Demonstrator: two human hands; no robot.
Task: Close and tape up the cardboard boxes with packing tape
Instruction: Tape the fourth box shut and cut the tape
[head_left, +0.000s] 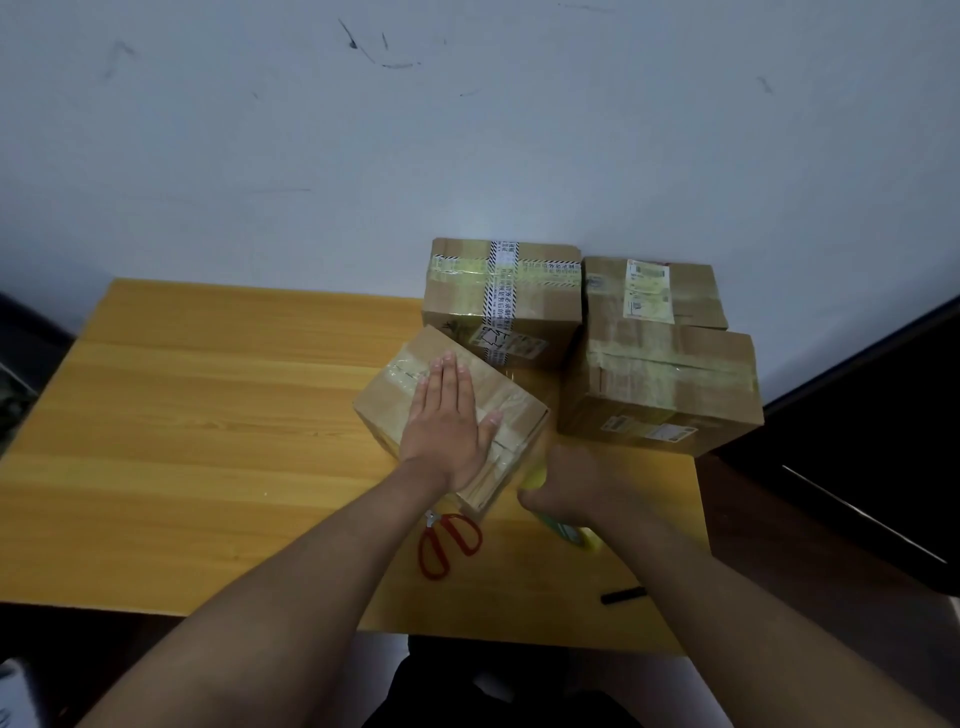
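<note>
my left hand (448, 415) lay flat and open on the small box (451, 410), its long axis slanting away leftward, while my right hand (566, 486) gripped the tape roll (569, 530) beside it.

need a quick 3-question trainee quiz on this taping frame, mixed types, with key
1. True or false: the left hand lies flat, palm down, on the small brown cardboard box.
2. The red-handled scissors lie: A) on a box B) on the wooden table C) in the right hand.
3. How many cardboard boxes show in all?

Key: 1 true. 2 B. 3 four; the right hand grips a yellowish tape roll, blurred.
</note>
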